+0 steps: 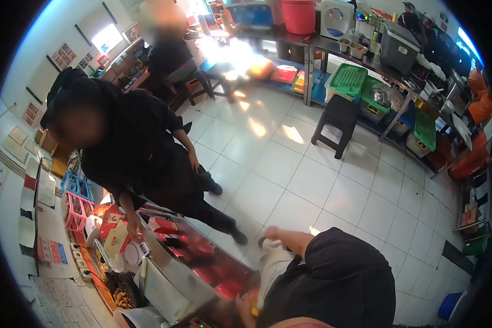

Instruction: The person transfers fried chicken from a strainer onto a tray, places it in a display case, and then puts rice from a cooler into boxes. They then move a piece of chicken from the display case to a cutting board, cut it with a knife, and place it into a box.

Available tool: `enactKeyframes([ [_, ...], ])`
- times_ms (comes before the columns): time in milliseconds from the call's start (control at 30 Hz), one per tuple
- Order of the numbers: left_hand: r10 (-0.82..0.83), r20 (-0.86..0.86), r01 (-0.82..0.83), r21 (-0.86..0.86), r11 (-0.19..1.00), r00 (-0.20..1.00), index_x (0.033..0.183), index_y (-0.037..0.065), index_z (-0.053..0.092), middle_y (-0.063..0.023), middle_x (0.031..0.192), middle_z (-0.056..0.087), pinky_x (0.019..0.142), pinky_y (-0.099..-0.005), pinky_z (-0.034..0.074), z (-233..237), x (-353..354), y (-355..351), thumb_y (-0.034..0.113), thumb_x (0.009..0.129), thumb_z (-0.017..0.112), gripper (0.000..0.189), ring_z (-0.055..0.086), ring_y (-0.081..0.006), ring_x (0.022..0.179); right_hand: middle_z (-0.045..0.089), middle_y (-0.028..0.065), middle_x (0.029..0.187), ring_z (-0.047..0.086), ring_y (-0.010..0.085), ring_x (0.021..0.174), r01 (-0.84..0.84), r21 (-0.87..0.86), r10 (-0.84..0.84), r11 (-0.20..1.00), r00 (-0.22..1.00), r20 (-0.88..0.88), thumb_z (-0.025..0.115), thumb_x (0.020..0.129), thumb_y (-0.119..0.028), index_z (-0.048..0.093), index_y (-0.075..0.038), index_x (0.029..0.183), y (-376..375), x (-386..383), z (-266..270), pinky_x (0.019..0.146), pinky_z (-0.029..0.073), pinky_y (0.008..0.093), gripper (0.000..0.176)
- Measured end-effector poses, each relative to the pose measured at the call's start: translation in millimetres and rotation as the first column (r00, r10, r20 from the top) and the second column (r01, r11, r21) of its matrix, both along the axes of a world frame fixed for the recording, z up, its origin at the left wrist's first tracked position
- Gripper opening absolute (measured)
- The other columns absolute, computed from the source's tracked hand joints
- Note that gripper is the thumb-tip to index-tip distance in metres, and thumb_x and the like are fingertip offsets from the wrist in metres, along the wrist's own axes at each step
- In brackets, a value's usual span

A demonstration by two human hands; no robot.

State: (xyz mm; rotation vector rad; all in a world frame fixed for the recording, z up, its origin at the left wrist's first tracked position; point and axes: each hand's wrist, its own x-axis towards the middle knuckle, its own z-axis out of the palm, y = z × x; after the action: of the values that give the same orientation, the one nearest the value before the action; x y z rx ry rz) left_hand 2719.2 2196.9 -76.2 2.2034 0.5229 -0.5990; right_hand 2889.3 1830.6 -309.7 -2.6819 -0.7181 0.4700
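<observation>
My right hand (271, 234) is held out over the tiled floor beside my light trousers (274, 268). Its fingers look curled closed, and whatever is in them, if anything, is hidden. Low in the view, my left hand (246, 307) is at the near end of the metal counter, close to red packets (228, 288). A small yellow patch shows beside it; its fingers are too blurred to read. Further along the counter, a co-worker in black (142, 142) reaches a hand (136, 228) over a small white scale (133, 253), next to a red-and-cream carton (115, 232).
A dark pan (124, 290) of browned food pieces sits by a metal pot (139, 318). A black stool (338, 121) stands on the tiles. Green-lidded bins (346, 82) fill the shelf under the far bench. Another person (169, 57) sits at the back.
</observation>
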Motion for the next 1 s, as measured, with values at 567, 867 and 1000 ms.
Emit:
enactKeyframes([
  [567, 0.279, 0.013, -0.268, -0.241, 0.933, 0.96, 0.132, 0.007, 0.043, -0.0135, 0.115, 0.058, 0.067, -0.04, 0.052, -87.1, -78.8, -4.7, 0.023, 0.09, 0.059, 0.048, 0.06, -0.0263, 0.098, 0.071, 0.0143, 0.09, 0.069, 0.025, 0.074, 0.634, -0.29, -0.605, 0.717, 0.358, -0.711, 0.047, 0.077, -0.016, 0.071, -0.001, 0.089, -102.5, -147.8, 140.9, 0.06, 0.056, 0.0368, 0.03],
  [867, 0.738, -0.083, -0.695, -0.421, 0.583, 0.67, 0.128, 0.006, 0.049, -0.0092, 0.101, 0.058, 0.06, -0.0329, 0.051, -74.6, -139.8, -58.3, 0.022, 0.089, 0.06, 0.044, 0.059, -0.0176, 0.078, 0.071, 0.0128, 0.081, 0.07, 0.0242, 0.071, 0.562, -0.08, -0.459, 0.823, 0.577, -0.675, 0.052, 0.082, -0.024, 0.069, -0.001, 0.084, -77.0, -107.7, 164.0, 0.061, 0.059, 0.0377, 0.029],
  [1000, 0.841, 0.04, -0.742, -0.448, 0.498, 0.54, 0.127, 0.006, 0.05, -0.0077, 0.097, 0.058, 0.059, -0.0299, 0.051, -91.9, -169.6, -64.7, 0.021, 0.089, 0.06, 0.043, 0.057, -0.0148, 0.07, 0.071, 0.0131, 0.081, 0.069, 0.025, 0.07, 0.478, -0.171, -0.455, 0.861, 0.578, -0.677, 0.056, 0.086, -0.026, 0.07, -0.001, 0.086, -95.6, -122.7, 145.3, 0.061, 0.059, 0.0377, 0.028],
])
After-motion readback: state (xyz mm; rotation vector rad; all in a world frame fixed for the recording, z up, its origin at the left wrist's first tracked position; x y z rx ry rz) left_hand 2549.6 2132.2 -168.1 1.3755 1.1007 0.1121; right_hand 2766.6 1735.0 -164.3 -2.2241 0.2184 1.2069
